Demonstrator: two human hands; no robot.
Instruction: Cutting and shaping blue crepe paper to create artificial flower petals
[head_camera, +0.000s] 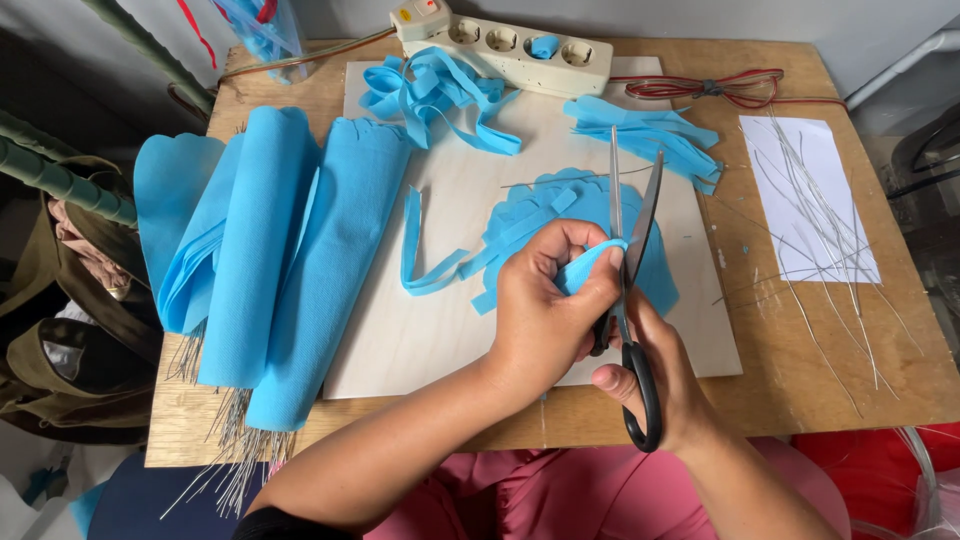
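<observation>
My left hand pinches a strip of blue felt over a pale board. The strip's tip lies between the parted blades of black-handled scissors. My right hand grips the scissors' handles just behind my left hand. Under and beyond the hands lies a pile of cut blue felt pieces. A long curled blue strip trails to the left of my left hand.
Rolled blue felt sheets lie at the left of the wooden table. More felt strips and a white power strip sit at the back. Thin wires lie across white paper at the right. Red cable runs along the back.
</observation>
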